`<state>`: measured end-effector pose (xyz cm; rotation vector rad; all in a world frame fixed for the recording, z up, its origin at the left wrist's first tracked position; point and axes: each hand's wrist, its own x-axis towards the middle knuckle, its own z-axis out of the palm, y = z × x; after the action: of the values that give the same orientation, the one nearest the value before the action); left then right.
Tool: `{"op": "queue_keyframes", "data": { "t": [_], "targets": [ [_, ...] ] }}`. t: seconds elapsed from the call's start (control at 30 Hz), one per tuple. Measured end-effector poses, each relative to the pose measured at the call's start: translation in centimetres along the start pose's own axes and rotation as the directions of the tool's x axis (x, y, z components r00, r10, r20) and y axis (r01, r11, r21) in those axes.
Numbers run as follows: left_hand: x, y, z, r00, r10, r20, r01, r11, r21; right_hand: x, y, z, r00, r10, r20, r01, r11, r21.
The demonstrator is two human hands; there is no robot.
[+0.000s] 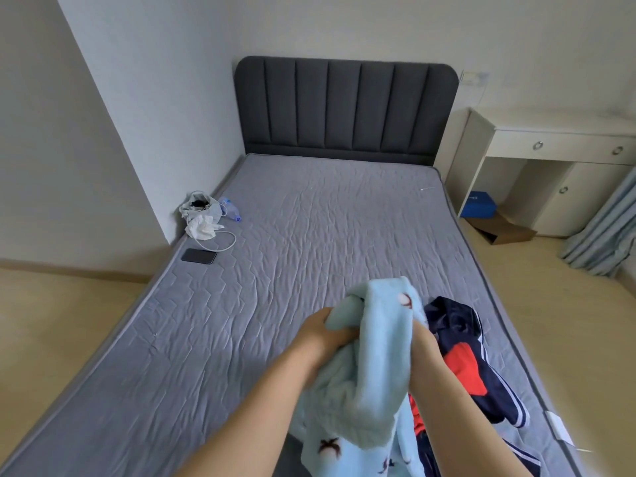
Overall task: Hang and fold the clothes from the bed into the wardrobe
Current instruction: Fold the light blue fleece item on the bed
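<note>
Where the mattress edge meets the wall, at 9 o'clock: a dark phone [199,256] lies flat, with a white cable [230,242] looping just beyond it.
Clutter at 10 o'clock: a crumpled white bag [201,215] and a plastic bottle [231,208] on its side just beside it.
Bed [309,218]: grey quilted mattress running from 6 to 12 o'clock, with a dark padded headboard [346,105] at 12.
Left hand [321,333]: at 6 o'clock, fingers curled tight round a fold of the light blue fleece [375,359].
Fleece: lifted off the mattress between both hands at 6 o'clock, its printed lower part hanging toward the bottom edge.
Right hand [420,333]: at 5 o'clock, buried in the fleece; its fingers are hidden, so I cannot tell its grip.
Navy and red garment [461,359]: bunched on the mattress at 5 o'clock, just right of the fleece.
Desk [550,149]: pale, at 2 o'clock, with a blue box [478,204] on the floor under it.
Curtain [602,228]: at 3 o'clock, reaching the floor.
</note>
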<state>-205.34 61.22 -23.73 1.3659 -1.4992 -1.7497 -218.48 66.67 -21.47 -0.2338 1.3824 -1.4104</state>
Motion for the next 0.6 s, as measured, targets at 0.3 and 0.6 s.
{"op": "queue_keyframes", "data": {
  "t": [0.3, 0.6],
  "targets": [
    [0.6, 1.8, -2.8, 0.834, -0.543, 0.095, 0.364, 0.414, -0.834, -0.1, 1.5, 0.4, 0.951, -0.045, 0.307, 0.112, 0.973, -0.204],
    [-1.1, 3.2, -2.5, 0.949, -0.283, 0.136, 0.225, 0.311, -0.923, -0.9, 2.9, 1.5, 0.895, -0.115, 0.43, 0.258, 0.921, -0.291]
  ]
}}
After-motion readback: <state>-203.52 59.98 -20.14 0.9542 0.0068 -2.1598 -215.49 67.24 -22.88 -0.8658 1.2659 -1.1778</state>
